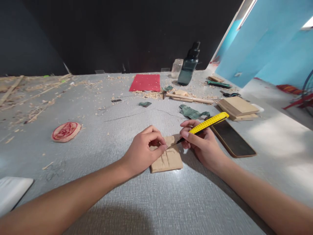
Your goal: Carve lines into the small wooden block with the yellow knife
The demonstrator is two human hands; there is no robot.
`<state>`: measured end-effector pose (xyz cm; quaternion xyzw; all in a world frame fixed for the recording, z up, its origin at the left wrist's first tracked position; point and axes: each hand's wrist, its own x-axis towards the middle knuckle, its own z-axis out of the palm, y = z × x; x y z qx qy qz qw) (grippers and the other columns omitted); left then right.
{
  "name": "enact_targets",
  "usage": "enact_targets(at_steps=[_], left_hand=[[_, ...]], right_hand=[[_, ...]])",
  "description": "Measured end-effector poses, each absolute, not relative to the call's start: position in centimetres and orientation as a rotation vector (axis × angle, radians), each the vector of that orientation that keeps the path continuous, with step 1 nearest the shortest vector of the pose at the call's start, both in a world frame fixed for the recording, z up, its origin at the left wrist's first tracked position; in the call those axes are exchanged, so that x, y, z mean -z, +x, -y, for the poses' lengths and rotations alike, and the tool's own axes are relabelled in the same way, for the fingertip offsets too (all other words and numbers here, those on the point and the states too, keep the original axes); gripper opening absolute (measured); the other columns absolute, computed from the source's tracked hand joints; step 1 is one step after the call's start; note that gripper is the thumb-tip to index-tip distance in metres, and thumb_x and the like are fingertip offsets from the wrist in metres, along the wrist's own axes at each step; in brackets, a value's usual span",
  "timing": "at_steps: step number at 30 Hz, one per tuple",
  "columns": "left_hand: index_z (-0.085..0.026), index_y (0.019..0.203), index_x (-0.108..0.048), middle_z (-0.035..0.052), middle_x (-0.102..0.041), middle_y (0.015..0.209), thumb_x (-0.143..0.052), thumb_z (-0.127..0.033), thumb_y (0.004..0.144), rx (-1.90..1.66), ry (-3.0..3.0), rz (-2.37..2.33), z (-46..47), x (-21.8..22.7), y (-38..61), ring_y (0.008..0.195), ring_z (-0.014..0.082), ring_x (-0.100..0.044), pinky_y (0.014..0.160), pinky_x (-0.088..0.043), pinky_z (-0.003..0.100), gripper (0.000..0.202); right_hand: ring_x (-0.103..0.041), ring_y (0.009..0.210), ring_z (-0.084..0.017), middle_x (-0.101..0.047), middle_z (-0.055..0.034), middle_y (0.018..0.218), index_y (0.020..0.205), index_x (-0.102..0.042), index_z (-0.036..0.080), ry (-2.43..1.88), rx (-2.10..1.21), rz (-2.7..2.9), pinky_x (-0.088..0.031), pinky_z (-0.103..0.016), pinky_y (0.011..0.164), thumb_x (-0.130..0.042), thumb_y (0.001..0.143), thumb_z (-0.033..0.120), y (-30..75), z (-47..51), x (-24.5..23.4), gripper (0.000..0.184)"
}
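Left hand pinched, pressing wooden block flat on table. Right hand clamped on yellow utility knife, blade tip touching block. Phone just right of block.

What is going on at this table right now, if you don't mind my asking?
A person is carving a small flat wooden block on a grey table. The left hand pins the block down, while the right hand grips a yellow utility knife like a pen, its tip at the block's top surface. Several straight grooves are already cut into the wood. A dark phone lies just right of the hands, and wood shavings litter the far side.
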<state>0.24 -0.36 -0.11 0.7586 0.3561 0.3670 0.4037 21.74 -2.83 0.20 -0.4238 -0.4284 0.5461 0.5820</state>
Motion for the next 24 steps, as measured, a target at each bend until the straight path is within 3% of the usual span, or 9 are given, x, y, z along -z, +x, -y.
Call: enact_targets(at_steps=[8,13,24], left_hand=[[-0.020,0.084,-0.068,-0.0023,-0.058,0.095,-0.074,-0.017,0.087,-0.953,1.888,-0.849,0.35,0.12,0.14,0.075,0.0062,-0.054,0.068,-0.046,0.022,0.007],[-0.021,0.094,-0.069,-0.0008,-0.057,0.101,-0.070,-0.020,0.091,-0.959,1.916,-0.820,0.48,-0.03,-0.05,0.078,0.0071,-0.056,0.072,-0.048,0.024,0.004],[-0.022,0.099,-0.071,0.0032,-0.056,0.109,-0.062,-0.013,0.092,-0.955,2.041,-0.796,0.53,-0.18,-0.17,0.102,0.0146,-0.059,0.091,-0.049,0.032,0.015]], right_hand=[[-0.052,0.053,-0.007,-0.060,0.0038,0.069,0.103,-0.066,0.020,-1.013,-1.261,0.969,-0.039,-0.020,0.051,-0.086,0.078,0.026,21.74,3.00,-0.35,0.032],[-0.052,0.053,-0.006,-0.059,0.0041,0.070,0.102,-0.066,0.020,-0.999,-1.252,0.981,-0.038,-0.020,0.051,-0.086,0.079,0.024,21.75,2.99,-0.25,0.031],[-0.050,0.053,-0.007,-0.060,0.0041,0.069,0.101,-0.066,0.019,-1.006,-1.252,0.971,-0.037,-0.021,0.052,-0.086,0.078,0.025,21.66,2.99,-0.37,0.031]])
